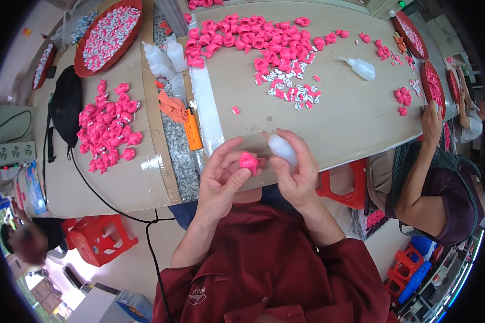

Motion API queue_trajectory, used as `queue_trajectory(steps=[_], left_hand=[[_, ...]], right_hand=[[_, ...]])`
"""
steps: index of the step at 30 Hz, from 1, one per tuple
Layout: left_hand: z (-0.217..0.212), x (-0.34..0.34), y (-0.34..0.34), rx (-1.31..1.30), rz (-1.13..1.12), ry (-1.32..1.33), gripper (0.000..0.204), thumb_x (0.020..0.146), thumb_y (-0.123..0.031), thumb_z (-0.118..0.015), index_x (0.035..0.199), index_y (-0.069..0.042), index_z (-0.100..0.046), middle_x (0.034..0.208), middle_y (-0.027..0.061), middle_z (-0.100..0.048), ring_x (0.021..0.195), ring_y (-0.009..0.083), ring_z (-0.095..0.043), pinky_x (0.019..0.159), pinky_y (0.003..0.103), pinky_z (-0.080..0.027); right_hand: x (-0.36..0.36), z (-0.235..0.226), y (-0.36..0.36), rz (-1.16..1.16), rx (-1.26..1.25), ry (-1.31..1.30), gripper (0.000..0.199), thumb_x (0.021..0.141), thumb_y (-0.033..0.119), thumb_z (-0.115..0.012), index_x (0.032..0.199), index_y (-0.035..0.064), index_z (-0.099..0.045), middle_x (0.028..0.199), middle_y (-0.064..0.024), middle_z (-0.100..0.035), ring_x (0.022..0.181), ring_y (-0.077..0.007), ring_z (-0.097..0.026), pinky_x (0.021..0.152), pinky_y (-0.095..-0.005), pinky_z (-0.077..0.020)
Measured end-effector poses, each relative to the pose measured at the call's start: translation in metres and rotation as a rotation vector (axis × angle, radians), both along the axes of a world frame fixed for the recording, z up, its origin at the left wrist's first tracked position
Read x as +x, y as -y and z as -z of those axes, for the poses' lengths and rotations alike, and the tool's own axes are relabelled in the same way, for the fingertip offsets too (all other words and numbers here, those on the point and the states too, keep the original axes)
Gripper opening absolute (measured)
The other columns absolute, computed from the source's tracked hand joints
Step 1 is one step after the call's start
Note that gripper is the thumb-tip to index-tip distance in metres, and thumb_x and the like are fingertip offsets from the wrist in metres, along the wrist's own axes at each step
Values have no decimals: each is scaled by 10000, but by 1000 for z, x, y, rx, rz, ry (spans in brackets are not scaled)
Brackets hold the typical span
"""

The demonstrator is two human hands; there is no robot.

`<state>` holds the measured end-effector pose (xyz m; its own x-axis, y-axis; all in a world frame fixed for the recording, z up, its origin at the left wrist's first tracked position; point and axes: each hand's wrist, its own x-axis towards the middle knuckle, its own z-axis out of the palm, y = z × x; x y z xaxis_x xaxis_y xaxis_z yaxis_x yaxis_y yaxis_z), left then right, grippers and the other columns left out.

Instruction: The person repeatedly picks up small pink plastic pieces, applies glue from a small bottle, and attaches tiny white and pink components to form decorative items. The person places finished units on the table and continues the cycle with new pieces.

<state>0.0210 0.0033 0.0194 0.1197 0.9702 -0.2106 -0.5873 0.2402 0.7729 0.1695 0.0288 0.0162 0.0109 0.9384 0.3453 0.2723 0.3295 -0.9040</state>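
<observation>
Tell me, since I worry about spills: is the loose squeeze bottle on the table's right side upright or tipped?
Tipped: the squeeze bottle lies on its side, nozzle pointing left.

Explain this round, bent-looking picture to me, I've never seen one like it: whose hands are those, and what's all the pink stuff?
There is one picture, taken by a wide fisheye camera worn on a person's head and looking down, which is why straight edges curve. The forearms in dark red sleeves rising from the bottom belong to the wearer. The left hand pinches a small pink piece between thumb and fingers. The right hand grips a small white squeeze bottle, its nozzle pointing up and to the left, above the piece. In front lies a tan work table holding a heap of pink pieces, a scatter of small white-and-pink bits and another squeeze bottle. A second pink pile lies to the left, with round red trays of small parts beyond. A co-worker sits at right.
</observation>
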Motion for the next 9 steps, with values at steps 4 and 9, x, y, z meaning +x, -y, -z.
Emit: queue_trajectory(steps=[4, 9], left_hand=[[9, -12, -2, 44, 30, -113, 307, 826, 34, -558, 1126, 22, -493, 1047, 98, -579, 960, 155, -572, 842, 262, -455], [19, -16, 2, 116, 32, -158, 306, 815, 34, -576, 1113, 10, -511, 1114, 108, -559, 1007, 138, -550, 865, 244, -438]], right_hand=[[20, -13, 15, -23, -53, 0, 359, 715, 54, -687, 1037, -30, -553, 902, -136, -609, 767, -196, -603, 658, -273, -474], [43, -27, 22, -188, 48, 123, 381, 657, 68, -743, 993, 2, -575, 828, -123, -628, 662, -216, -603, 593, -257, -472]])
